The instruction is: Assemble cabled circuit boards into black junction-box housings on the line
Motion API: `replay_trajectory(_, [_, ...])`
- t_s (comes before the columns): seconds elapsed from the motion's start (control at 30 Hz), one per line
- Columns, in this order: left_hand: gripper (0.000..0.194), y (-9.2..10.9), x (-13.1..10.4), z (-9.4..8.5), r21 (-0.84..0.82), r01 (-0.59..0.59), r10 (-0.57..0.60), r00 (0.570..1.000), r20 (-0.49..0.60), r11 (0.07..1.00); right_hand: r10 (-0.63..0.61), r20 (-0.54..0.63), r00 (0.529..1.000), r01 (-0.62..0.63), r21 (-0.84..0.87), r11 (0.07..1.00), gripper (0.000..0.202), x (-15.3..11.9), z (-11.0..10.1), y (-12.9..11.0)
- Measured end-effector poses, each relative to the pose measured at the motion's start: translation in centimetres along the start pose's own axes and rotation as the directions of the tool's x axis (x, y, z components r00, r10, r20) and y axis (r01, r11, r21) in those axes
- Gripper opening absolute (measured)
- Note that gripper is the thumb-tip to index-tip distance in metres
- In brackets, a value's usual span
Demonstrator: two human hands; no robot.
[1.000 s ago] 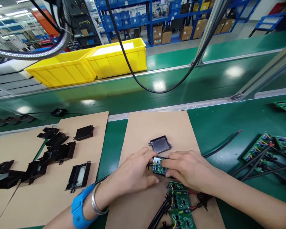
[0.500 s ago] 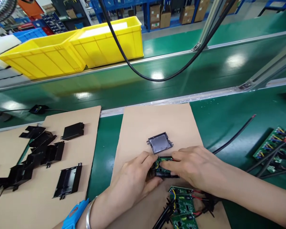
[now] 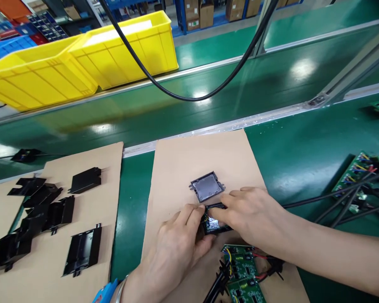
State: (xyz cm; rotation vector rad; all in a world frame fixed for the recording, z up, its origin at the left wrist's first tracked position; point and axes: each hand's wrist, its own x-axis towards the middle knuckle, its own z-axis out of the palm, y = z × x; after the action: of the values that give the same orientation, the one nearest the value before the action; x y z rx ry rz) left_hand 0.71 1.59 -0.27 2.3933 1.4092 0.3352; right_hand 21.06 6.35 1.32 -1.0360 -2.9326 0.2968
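Observation:
In the head view, a black plastic case with a green circuit board (image 3: 214,224) in it lies on the middle cardboard sheet. My left hand (image 3: 180,235) grips the case's left end, index finger on top and thumb at the near side. From the right, my right hand (image 3: 248,212) holds the other end, its fingers pressed on the board; its thumb is hidden. Just beyond them lies a flat black cover (image 3: 207,187) with a grey inner face. Closer to me, several green circuit boards (image 3: 241,269) with red, blue and yellow wires rest together.
Several black housings (image 3: 84,250) are spread over the left cardboard sheet (image 3: 96,206). More wired boards (image 3: 355,176) and black cables sit at the right. Yellow bins (image 3: 126,54) stand beyond the metal rail, and a black cable (image 3: 189,99) hangs across the view.
The view has shifted slightly. My right fingers have moved over the case's right part, and the board now shows a bright glare. The cable behind my right hand has swung lower.

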Motion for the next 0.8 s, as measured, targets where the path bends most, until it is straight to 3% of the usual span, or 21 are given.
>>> replay_trajectory(0.13, [0.041, 0.0, 0.1, 0.1, 0.002, -0.001, 0.001, 1.0, 0.007, 1.0, 0.004, -0.047, 0.999, -0.006, -0.041, 0.999, 0.011, 0.2, -0.3, -0.5])
replay_trajectory(0.37, [0.038, -0.4, -0.2, 0.3, -0.059, 0.009, -0.007, 0.999, 0.037, 0.998, 0.059, -0.006, 0.998, -0.059, -0.056, 0.997, 0.011, 0.3, -0.5, -1.0])
replay_trajectory(0.47, [0.046, -0.8, -0.2, -0.6, -0.166, 0.021, -0.009, 0.997, 0.074, 0.986, 0.039, -0.024, 0.999, -0.04, -0.013, 0.999, 0.009, 0.2, -0.2, -0.8])
replay_trajectory(0.53, [0.051, -1.1, -0.1, -1.5, -0.255, 0.096, -0.06, 0.987, 0.146, 0.962, 0.045, -0.033, 0.998, -0.044, 0.019, 0.999, 0.01, 0.2, 0.1, -0.6])
replay_trajectory(0.63, [0.023, -1.2, 0.0, -2.5, -0.271, 0.23, -0.166, 0.957, 0.24, 0.935, 0.042, -0.045, 0.998, -0.039, 0.062, 0.997, 0.013, 0.2, 0.4, -0.3])
replay_trajectory(0.7, [0.008, -0.7, 0.0, -2.6, -0.202, 0.205, -0.163, 0.965, 0.207, 0.958, 0.035, -0.056, 0.998, -0.031, 0.084, 0.996, 0.014, 0.3, 0.5, -0.1])
replay_trajectory(0.8, [0.019, 0.3, -0.1, -2.1, -0.048, 0.068, -0.065, 0.997, 0.052, 0.997, 0.032, -0.071, 0.997, -0.024, 0.111, 0.994, 0.013, 0.4, 0.6, -0.1])
